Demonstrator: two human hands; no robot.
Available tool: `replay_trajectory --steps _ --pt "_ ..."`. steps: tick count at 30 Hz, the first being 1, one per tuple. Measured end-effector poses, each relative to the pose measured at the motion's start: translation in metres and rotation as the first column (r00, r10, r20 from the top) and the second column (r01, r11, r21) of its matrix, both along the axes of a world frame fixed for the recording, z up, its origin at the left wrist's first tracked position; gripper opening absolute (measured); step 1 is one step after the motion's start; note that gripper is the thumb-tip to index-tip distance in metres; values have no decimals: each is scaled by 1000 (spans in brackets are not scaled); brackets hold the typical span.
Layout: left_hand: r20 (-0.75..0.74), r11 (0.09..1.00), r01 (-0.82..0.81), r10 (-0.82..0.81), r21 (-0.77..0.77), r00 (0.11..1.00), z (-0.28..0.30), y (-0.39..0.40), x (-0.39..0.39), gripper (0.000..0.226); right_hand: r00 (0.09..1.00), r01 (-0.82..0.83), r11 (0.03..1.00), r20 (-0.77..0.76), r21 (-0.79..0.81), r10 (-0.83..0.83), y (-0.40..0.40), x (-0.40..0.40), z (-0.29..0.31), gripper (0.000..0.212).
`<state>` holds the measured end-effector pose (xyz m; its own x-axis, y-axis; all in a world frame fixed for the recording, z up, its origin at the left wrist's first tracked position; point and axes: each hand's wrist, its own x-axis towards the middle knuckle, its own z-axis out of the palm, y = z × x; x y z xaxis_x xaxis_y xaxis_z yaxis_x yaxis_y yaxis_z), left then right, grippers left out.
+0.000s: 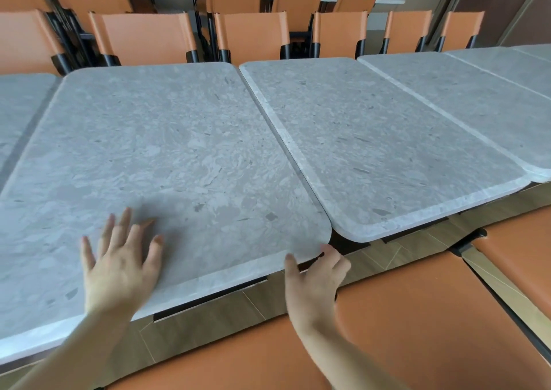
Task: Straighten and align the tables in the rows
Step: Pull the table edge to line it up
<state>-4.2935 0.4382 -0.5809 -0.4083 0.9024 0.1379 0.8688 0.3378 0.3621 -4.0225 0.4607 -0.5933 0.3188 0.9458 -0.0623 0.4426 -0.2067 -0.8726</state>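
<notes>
At nine o'clock we see the edge of a grey stone-look table (21, 103), a dark narrow gap parting it from the big table in front of us (167, 157). Our left hand (119, 267) lies at seven o'clock, flat on that top, fingers spread apart and holding nothing. Our right hand (313, 273) sits at five o'clock at the table's near right corner, thumb over the top edge and fingers curled beneath, clamped on the rim. Just beside that corner, toward three o'clock, the next table (387, 151) stands skewed: the two tops almost touch at the far end and its near edge sits farther from us. Farther toward two o'clock another table (465, 97) follows, near edge set back again. Orange chair backs (253, 34) line the far side at twelve o'clock, more rows behind. Orange seats (417, 330) lie below us over a wood-look floor (208, 315).
</notes>
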Motion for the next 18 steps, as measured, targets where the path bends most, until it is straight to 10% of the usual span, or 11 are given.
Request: replay_trajectory --steps 2,6,9,12,18 --pt "-15 996 -36 35 -79 999 -3 -12 -6 78 955 -214 922 267 324 128 -5 -14 -8 64" --pt "-155 972 144 -173 -187 973 -8 -34 -41 78 863 -404 803 473 439 175 44 -5 7 48" --pt "-215 957 178 -227 -227 950 -5 -37 -54 67 992 36 883 92 468 -89 72 38 19 44" --pt "-192 959 176 -220 -220 956 -3 -36 -56 63 802 555 805 -392 211 -450 69 73 14 59" --pt "-181 950 213 -256 -228 950 -4 -36 -61 64 704 554 832 -550 29 -449 71 38 16 66"
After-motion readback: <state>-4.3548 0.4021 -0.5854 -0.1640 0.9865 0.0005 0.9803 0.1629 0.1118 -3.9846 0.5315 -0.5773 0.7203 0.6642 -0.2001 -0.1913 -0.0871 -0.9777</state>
